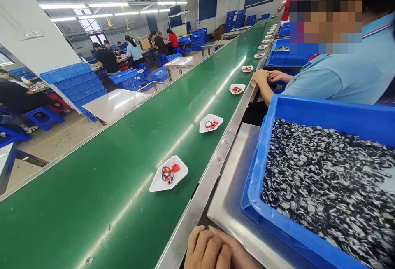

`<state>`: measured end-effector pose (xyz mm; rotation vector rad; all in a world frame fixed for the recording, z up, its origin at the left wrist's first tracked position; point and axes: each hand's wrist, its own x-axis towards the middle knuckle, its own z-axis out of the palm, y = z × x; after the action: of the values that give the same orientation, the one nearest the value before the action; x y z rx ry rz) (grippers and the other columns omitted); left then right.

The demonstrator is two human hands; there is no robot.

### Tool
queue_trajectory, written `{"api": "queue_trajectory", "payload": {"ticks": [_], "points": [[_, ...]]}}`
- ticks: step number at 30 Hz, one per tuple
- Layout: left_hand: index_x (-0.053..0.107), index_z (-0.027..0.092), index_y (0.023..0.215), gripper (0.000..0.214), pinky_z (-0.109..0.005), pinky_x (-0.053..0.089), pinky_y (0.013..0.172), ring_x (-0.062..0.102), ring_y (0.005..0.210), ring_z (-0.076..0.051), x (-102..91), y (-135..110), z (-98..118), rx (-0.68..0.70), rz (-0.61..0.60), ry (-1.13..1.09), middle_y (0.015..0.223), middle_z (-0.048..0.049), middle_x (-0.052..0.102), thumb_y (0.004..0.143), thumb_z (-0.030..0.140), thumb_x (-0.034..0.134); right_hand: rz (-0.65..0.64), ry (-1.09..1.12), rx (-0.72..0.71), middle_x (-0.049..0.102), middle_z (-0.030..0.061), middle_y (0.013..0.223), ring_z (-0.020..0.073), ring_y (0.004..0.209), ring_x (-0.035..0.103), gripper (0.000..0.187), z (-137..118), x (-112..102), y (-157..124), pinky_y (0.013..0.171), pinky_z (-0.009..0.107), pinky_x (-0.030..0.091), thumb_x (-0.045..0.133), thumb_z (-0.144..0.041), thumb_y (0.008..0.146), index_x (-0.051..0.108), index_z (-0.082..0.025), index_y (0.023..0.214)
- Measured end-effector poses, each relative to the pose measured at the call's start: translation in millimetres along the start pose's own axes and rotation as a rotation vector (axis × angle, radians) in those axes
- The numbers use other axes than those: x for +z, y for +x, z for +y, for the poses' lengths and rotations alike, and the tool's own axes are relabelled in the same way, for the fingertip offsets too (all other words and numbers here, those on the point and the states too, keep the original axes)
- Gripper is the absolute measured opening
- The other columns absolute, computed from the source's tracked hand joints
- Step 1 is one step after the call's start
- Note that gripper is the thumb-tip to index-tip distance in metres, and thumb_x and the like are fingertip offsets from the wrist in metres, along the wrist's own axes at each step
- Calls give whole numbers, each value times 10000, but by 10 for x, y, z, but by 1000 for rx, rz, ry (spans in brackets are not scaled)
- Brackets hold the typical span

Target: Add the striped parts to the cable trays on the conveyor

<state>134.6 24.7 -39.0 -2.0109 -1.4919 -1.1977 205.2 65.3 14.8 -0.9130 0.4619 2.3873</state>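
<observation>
Basically, both hands are at bottom ctr, low in frame and partly cut off. L hand [203,250] has fingers curled, overlapping R hand [237,252], by the metal rail [203,195]; can't tell if either grips anything, and R fingers are mostly hidden. Closest tray [181,173], white & angular, sits on the green conveyor belt [101,195] just beyond the rail, well apart from the hands, w/ red + black parts [166,173] inside, incl. a ring shape. More white trays [218,120] run in a line up the belt's R side. Blue bin [261,157] on the steel table [236,166] to the R, w/ lots of small blk/wht pieces [324,178]. Co-worker in lt-blue polo [348,79] sits past the bin, hands [261,77] at the belt edge. Bkgd L: stacked blue crates [74,83].
</observation>
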Motion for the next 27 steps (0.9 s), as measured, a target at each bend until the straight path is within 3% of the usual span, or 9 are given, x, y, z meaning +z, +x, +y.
{"api": "queue_trajectory", "payload": {"ticks": [4,7,13,17,22,27], "points": [[595,202,686,300,-320,408,861,550,653,-92,-15,-43,23,-64,14,-75,628,25,606,889,179,375,-57,-33,29,386,-140,423,-79,348,349,197,-15,-8,-72,372,-69,179,481,77,773,517,-96,686],[594,220,674,291,-308,381,908,562,694,-74,-13,-58,41,-95,45,-142,664,52,631,893,213,402,-130,22,130,398,-135,443,-81,366,368,151,-39,-108,-48,372,-70,161,479,31,799,534,-103,757],[631,200,758,252,-337,340,970,583,762,-81,-160,71,34,62,-10,-90,745,34,660,889,180,417,-294,245,289,454,-130,478,-81,403,433,122,-54,-455,184,407,-72,230,432,-28,849,525,-101,816],[644,184,840,228,-335,345,950,575,765,-93,-254,144,27,129,-42,-79,765,17,662,884,169,421,-290,129,195,488,-112,519,-55,430,453,85,-18,-538,237,419,-41,289,470,-49,836,527,-110,826],[633,162,840,233,-304,408,797,543,751,-114,-285,159,36,143,-93,-104,775,-19,639,887,190,406,-244,-91,47,466,-81,538,-6,449,453,92,-16,-555,239,391,18,312,492,-120,836,519,-132,748],[602,146,922,255,-302,418,684,512,730,-126,-337,162,48,113,-195,-177,779,-38,616,910,230,362,-317,-155,85,459,-62,580,9,479,446,121,-47,-591,246,406,49,351,583,-182,783,493,-142,713]]}}
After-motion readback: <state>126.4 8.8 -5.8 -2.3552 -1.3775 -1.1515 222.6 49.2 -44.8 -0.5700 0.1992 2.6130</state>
